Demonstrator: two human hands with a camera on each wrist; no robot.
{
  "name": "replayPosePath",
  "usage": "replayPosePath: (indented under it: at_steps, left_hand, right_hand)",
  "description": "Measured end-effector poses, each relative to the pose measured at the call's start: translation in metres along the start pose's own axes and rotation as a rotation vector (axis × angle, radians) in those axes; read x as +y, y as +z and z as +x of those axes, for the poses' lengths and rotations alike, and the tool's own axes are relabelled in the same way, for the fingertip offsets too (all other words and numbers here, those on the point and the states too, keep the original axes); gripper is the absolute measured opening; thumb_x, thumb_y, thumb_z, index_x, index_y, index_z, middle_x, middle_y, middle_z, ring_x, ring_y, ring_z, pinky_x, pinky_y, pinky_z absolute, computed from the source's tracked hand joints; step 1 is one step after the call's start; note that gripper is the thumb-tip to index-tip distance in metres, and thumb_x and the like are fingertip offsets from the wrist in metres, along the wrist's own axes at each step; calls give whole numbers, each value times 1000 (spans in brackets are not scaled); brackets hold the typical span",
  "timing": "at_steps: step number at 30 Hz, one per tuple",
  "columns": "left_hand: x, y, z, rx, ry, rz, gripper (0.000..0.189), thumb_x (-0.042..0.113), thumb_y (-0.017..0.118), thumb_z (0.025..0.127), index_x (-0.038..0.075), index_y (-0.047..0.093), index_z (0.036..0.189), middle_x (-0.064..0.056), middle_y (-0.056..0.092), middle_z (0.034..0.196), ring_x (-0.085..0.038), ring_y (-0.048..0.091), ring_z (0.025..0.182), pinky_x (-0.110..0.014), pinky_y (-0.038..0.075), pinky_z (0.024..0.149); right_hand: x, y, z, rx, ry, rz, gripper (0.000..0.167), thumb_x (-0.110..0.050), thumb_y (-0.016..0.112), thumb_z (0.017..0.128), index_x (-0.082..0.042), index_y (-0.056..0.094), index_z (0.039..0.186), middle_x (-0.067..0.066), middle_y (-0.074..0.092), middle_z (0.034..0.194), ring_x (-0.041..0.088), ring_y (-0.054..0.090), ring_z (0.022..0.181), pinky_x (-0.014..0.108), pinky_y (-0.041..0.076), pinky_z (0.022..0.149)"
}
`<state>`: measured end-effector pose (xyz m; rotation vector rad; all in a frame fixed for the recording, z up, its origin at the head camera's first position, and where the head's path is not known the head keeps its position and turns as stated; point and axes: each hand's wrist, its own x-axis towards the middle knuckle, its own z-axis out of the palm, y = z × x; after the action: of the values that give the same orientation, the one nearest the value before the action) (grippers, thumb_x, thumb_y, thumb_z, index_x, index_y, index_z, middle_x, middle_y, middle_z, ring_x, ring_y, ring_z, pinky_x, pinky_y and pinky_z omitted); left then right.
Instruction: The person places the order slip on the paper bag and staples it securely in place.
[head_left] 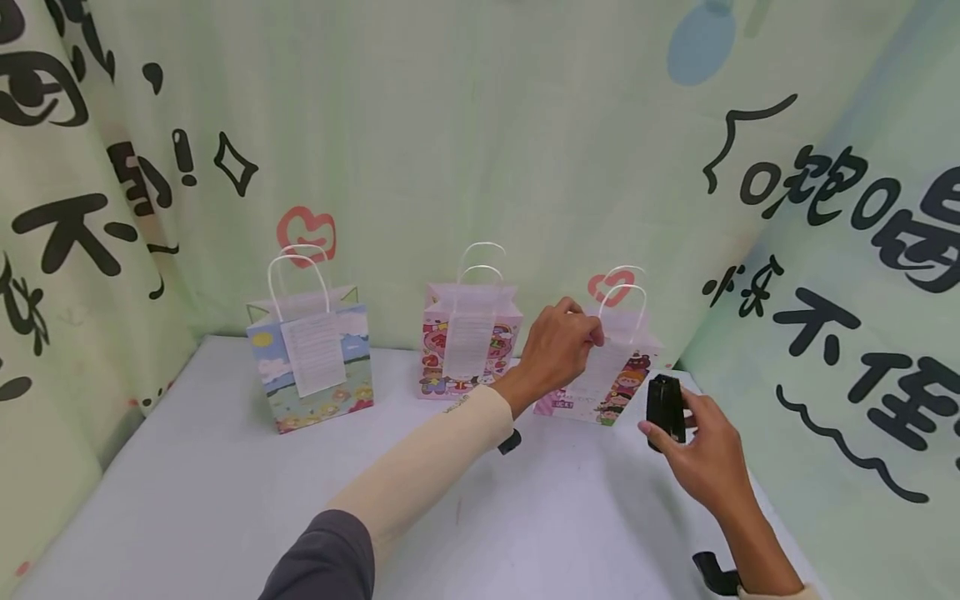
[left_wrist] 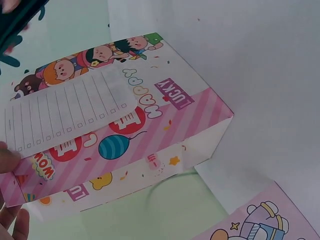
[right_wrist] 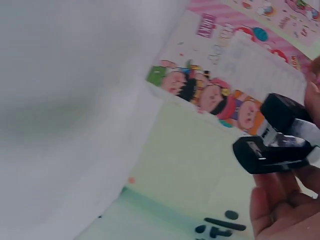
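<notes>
At the top edge of the right-hand pink paper bag (head_left: 633, 392), my left hand (head_left: 558, 346) pinches the bag together with a lined paper slip (left_wrist: 70, 110) lying against its front. The thumb (left_wrist: 7, 161) is on the slip's end, with fingertips behind the bag. The bag has cartoon figures, pink stripes and white handles. My right hand (head_left: 708, 454) holds a black stapler (head_left: 664, 410) just right of the bag. Its two arms stand apart in the right wrist view, metal showing between them (right_wrist: 272, 155).
A blue landscape-print bag (head_left: 270, 354) stands at left and another pink bag (head_left: 431, 354) in the middle, each with a paper slip on its front. All are on a white table (head_left: 225, 500). Printed curtains (head_left: 420, 125) hang behind and beside it.
</notes>
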<state>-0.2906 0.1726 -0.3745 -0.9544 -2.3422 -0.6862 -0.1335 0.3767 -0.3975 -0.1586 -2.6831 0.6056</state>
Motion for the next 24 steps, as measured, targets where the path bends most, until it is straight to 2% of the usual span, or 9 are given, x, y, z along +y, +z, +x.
replayPosePath:
  at_steps: [5,10,15,24]
  left_hand:
    - [-1,0,0,6,-3,4,9,21,72,101,25,81,102,12,79,96,-8,57,105,-23,47,90]
    - [-3,1,1,2,-9,3,8,22,74,100,24,81,103,11,80,99,-9,58,106,-24,48,91]
    - [-3,1,2,7,-2,3,8,22,75,99,24,81,104,11,81,100,-9,59,107,-24,50,92]
    - [-2,-1,-1,-3,23,21,14,26,77,98,24,78,111,9,82,112,-12,63,117,-24,52,98]
  right_hand:
    - [20,11,-16,-199,79,-146,90,-44,82,92,10,44,153,32,58,132,43,60,104,58,55,84]
    - [33,22,-21,-366,150,-237,92,-51,83,88,9,50,149,35,60,128,42,61,103,62,54,89]
    - [39,32,-25,-428,139,-294,91,-56,85,84,6,57,144,33,65,122,41,65,101,62,54,86]
    - [38,37,-30,-463,124,-340,93,-64,84,80,7,63,138,32,69,121,39,67,98,60,54,85]
